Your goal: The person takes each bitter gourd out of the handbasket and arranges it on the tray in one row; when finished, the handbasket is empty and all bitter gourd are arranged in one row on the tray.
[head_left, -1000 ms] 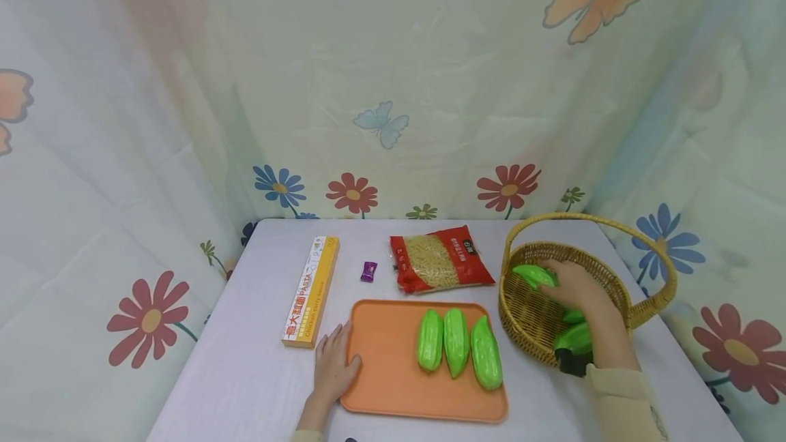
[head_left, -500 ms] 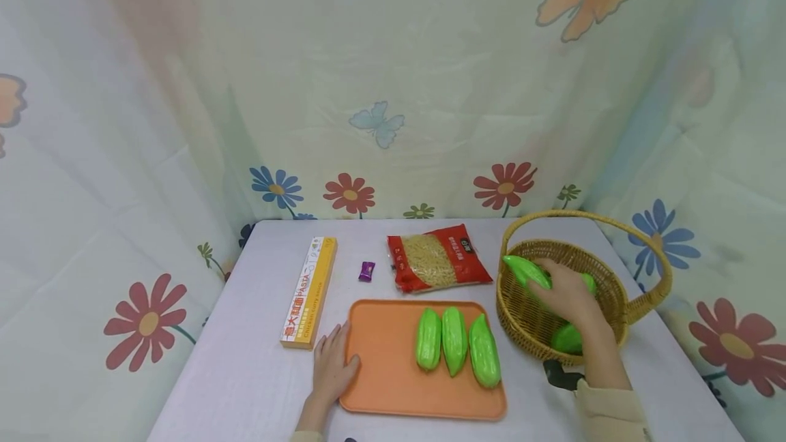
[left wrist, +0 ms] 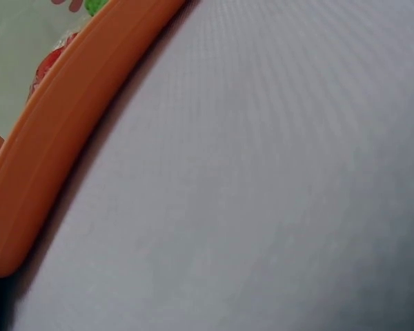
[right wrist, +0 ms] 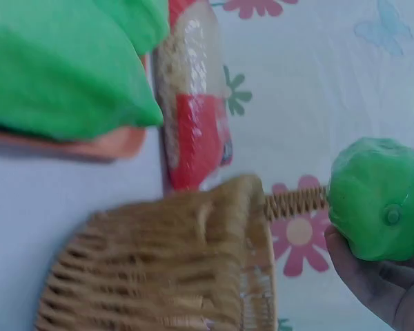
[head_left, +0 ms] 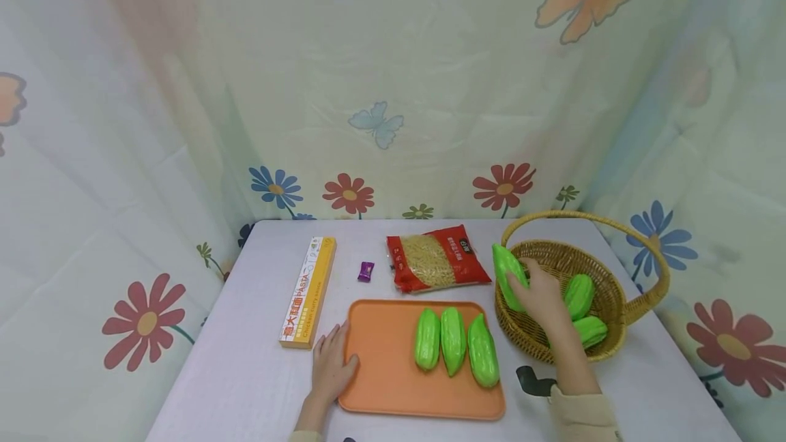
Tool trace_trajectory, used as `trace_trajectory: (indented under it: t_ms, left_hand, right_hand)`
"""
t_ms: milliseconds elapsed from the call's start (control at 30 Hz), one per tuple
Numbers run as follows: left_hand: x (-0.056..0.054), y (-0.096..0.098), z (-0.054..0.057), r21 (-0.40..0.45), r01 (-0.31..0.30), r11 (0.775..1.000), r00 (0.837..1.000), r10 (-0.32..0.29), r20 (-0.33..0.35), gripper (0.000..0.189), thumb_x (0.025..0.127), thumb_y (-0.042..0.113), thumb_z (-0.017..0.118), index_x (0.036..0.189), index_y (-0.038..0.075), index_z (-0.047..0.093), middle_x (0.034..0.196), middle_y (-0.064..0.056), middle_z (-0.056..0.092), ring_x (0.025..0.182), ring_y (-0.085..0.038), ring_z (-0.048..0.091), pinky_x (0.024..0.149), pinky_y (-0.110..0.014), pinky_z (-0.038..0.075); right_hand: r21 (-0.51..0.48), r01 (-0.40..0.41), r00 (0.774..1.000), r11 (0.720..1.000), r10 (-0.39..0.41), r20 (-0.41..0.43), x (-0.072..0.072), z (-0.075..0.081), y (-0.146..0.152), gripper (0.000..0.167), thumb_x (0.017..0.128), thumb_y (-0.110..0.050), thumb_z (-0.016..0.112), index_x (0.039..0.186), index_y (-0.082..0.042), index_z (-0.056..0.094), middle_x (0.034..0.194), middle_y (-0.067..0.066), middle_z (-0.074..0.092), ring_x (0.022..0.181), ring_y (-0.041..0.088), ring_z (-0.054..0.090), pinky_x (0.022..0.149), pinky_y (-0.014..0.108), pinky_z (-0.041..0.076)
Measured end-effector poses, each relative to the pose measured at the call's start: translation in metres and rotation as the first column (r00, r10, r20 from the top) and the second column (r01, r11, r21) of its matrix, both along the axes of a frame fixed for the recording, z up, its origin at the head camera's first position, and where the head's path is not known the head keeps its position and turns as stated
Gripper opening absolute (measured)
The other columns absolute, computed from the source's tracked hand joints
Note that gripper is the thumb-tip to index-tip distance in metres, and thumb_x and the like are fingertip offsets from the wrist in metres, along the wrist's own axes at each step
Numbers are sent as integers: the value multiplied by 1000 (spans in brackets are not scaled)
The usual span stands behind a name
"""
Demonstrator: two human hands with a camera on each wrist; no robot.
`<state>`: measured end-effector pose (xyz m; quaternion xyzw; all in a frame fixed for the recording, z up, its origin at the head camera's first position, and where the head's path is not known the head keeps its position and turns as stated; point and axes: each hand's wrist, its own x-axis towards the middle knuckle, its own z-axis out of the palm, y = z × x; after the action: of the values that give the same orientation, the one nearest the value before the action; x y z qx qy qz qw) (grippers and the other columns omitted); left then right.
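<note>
My right hand grips a green ridged gourd over the left rim of the wicker basket. In the right wrist view the gourd's blunt end faces the camera, held by thumb and fingers above the basket's rim. Two more gourds lie in the basket, one above the other. My left hand rests at the left edge of the orange tray, fingers extended, thumb over the rim. Three gourds lie side by side on the tray's right half.
Behind the tray lies a red bag of pasta, with a small purple-wrapped candy to its left. A long yellow-and-white pasta box stands left of the tray. The basket's tall handle arches over its far side.
My right hand has lifted the gourd from inside the basket and moved left to its rim, uncovering the two gourds behind. My left hand keeps its place on the tray.
</note>
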<state>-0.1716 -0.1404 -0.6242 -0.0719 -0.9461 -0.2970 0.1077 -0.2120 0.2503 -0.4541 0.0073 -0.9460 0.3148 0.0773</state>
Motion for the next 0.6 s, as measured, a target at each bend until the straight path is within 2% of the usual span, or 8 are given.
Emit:
trace_trajectory:
  t_ms: [200, 433, 600]
  left_hand:
    - [0, -1, -1, -8, 9, 1000, 1000, -9, -29, 65, 77, 21, 59, 137, 4, 39, 137, -11, 45, 128, -28, 34, 105, -48, 14]
    - [1, -1, 0, -4, 2, 1000, 1000, -1, 26, 66, 79, 22, 58, 139, 7, 36, 139, -9, 43, 130, -26, 32, 107, -46, 11]
    - [1, -1, 1, 0, 4, 1000, 1000, -4, 30, 66, 79, 22, 58, 140, 6, 36, 139, -10, 42, 130, -26, 31, 107, -46, 10]
  right_hand:
    - [-47, 19, 1000, 999, -18, 15, 0, -5, -16, 64, 94, -39, 40, 136, 8, 29, 118, 38, 48, 103, 51, 49, 76, 58, 45]
    - [-71, 8, 1000, 997, -9, -17, 3, -6, -35, 61, 94, -36, 44, 135, 7, 31, 113, 35, 52, 99, 48, 53, 74, 55, 46]
    - [-93, 0, 1000, 996, -3, -25, 4, -10, -48, 57, 93, -34, 45, 135, 4, 33, 110, 31, 55, 96, 42, 56, 69, 49, 49]
